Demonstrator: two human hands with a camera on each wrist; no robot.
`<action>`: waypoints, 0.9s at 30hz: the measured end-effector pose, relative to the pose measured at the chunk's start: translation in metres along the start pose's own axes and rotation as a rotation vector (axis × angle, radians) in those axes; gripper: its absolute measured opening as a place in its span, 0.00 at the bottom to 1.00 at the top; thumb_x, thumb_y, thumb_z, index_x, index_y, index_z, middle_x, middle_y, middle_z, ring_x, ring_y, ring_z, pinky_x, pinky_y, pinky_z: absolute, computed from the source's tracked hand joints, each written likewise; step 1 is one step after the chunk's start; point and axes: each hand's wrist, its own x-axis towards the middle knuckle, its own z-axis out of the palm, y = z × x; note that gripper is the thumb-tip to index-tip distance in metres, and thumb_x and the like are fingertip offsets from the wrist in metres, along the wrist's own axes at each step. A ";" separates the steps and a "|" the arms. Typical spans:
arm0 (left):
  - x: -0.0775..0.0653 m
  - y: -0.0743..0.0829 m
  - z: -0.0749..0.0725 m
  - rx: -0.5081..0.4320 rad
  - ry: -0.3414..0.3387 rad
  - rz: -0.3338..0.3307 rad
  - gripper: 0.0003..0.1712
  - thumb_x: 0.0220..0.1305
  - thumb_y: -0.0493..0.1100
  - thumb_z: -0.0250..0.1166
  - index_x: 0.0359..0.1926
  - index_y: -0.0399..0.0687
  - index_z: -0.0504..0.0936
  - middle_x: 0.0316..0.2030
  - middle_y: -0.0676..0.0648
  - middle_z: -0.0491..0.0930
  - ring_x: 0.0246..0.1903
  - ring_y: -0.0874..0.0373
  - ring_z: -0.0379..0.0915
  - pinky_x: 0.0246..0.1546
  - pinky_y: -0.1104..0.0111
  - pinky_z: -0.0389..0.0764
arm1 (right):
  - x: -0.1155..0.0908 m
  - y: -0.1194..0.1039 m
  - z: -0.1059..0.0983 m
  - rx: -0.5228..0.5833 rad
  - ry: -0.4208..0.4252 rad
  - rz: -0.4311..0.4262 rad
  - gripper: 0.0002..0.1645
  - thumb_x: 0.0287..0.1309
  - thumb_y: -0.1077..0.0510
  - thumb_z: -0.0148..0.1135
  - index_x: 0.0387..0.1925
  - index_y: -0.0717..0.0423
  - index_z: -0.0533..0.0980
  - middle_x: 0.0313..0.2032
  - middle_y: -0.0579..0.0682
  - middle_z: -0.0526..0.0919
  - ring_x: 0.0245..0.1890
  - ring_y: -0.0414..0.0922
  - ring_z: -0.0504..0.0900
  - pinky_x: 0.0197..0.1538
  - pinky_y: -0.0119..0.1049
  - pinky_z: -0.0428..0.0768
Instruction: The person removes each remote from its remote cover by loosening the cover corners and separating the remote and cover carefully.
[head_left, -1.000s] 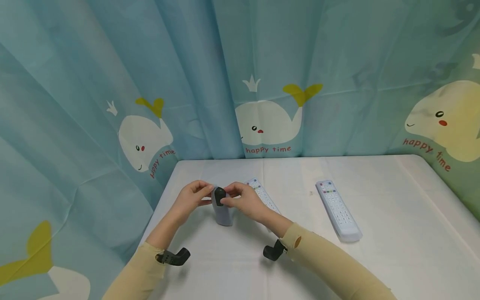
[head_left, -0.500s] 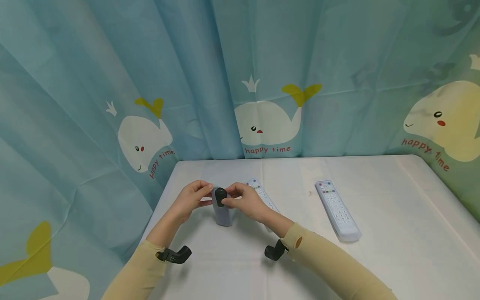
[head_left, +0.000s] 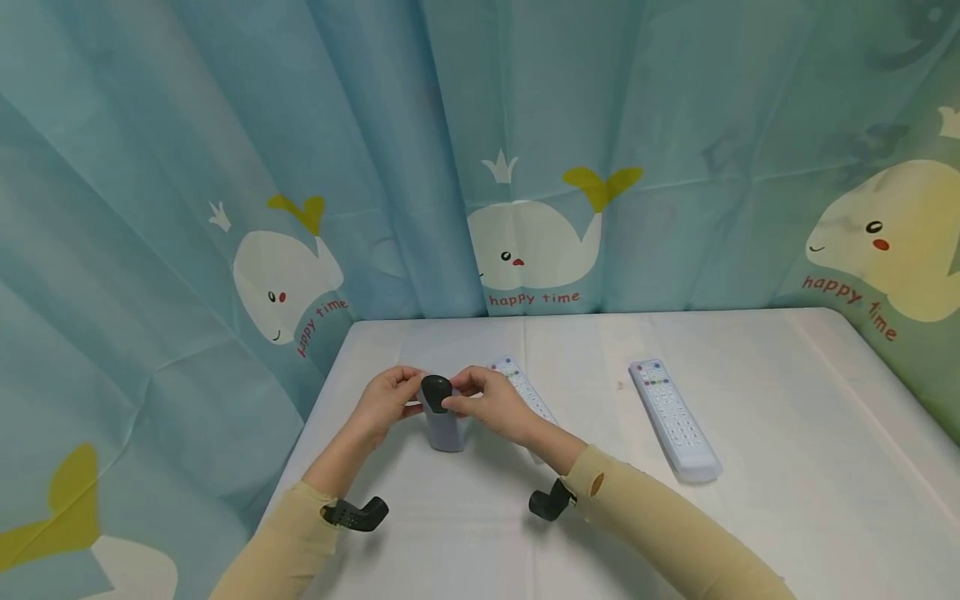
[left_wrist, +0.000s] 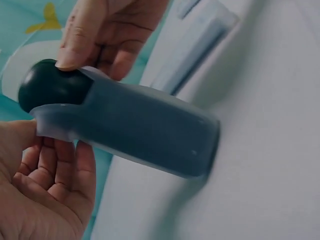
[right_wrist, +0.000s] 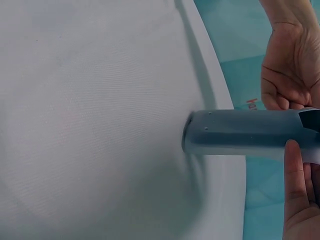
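A dark remote control (head_left: 436,392) sits in a translucent silicone cover (head_left: 446,435), its rounded black end sticking out of the opening at the top. The cover stands upright, its lower end at the white table. My left hand (head_left: 388,397) pinches the left edge of the opening between thumb and fingers. From the other side my right hand (head_left: 491,406) grips the opposite edge, its thumb (left_wrist: 74,54) against the black end. In the left wrist view the opening's edge flares out around the remote. Most of the remote shows only dimly through the cover.
Behind my right forearm lies a white-buttoned remote (head_left: 522,387) in a pale cover, partly hidden. Another covered remote (head_left: 675,421) lies to the right. A curtain with whale prints (head_left: 536,246) hangs behind the white table (head_left: 810,467).
The remote's black end has tipped slightly left and shows more above the opening. My left hand and forearm have shifted a little to the right; the right hand has hardly moved.
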 end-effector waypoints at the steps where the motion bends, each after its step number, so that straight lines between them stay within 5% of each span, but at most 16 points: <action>1: 0.000 -0.002 0.001 -0.004 0.002 -0.010 0.15 0.77 0.45 0.60 0.50 0.35 0.79 0.40 0.45 0.81 0.41 0.55 0.79 0.45 0.63 0.85 | 0.000 0.001 0.000 0.002 -0.002 -0.004 0.13 0.65 0.67 0.67 0.48 0.71 0.78 0.42 0.61 0.83 0.43 0.53 0.82 0.46 0.49 0.86; 8: -0.005 -0.006 -0.006 -0.070 -0.092 -0.033 0.23 0.77 0.48 0.60 0.60 0.32 0.76 0.51 0.42 0.80 0.49 0.52 0.79 0.52 0.61 0.83 | 0.008 0.023 0.000 0.009 0.001 0.012 0.13 0.66 0.66 0.66 0.48 0.70 0.78 0.43 0.62 0.82 0.45 0.55 0.82 0.49 0.57 0.84; 15: -0.010 -0.006 -0.014 -0.095 -0.222 -0.077 0.25 0.77 0.48 0.60 0.61 0.31 0.77 0.55 0.42 0.79 0.56 0.48 0.77 0.55 0.58 0.82 | 0.015 0.047 0.001 0.037 0.060 0.019 0.13 0.65 0.63 0.69 0.47 0.66 0.80 0.42 0.56 0.84 0.41 0.45 0.82 0.48 0.55 0.85; 27: -0.011 -0.008 -0.017 -0.168 -0.225 -0.118 0.18 0.76 0.45 0.61 0.56 0.34 0.78 0.48 0.46 0.82 0.53 0.47 0.78 0.53 0.56 0.83 | 0.011 0.048 -0.003 0.151 0.061 0.071 0.19 0.70 0.60 0.63 0.59 0.64 0.76 0.46 0.57 0.84 0.46 0.50 0.84 0.49 0.46 0.86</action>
